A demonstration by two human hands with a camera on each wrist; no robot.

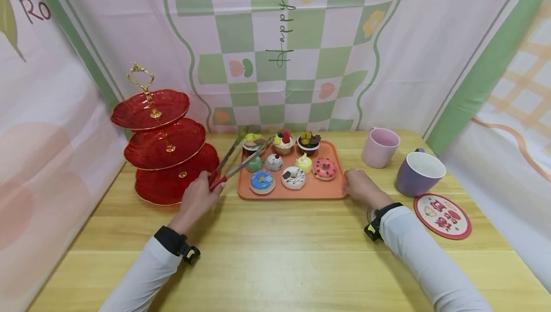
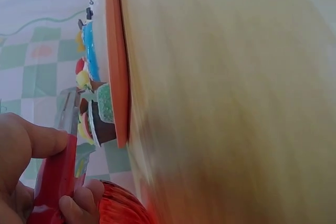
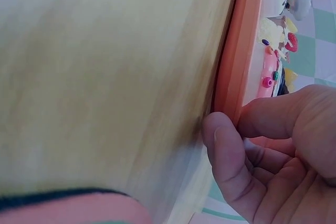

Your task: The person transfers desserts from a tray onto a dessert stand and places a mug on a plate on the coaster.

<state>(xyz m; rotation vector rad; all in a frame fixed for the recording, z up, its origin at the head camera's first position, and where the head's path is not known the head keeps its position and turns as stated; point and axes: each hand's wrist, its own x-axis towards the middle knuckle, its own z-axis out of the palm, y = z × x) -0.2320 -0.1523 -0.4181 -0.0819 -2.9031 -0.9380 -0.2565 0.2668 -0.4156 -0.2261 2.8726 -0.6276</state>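
My left hand point(image 1: 199, 200) holds a pair of tongs by the red handles point(image 2: 55, 182), their metal arms spread apart. The tips reach around the back-left cupcake point(image 1: 252, 137) on an orange tray point(image 1: 297, 195). At the tray's right front corner, my right hand point(image 1: 363, 188) pinches the rim between thumb and finger, as the right wrist view shows. Two more cupcakes stand along the tray's back. In front of them sit a blue donut point(image 1: 262, 181), a white donut point(image 1: 293, 178), a pink donut point(image 1: 324, 168) and several small round cakes, among them a green one point(image 1: 254, 164).
A red three-tier stand point(image 1: 165, 142) with a gold handle rises left of the tray, close to my left hand. On the right are a pink mug point(image 1: 380, 148), a purple mug point(image 1: 415, 178) and a round coaster point(image 1: 443, 216). A patterned cloth point(image 1: 275, 53) hangs behind the table.
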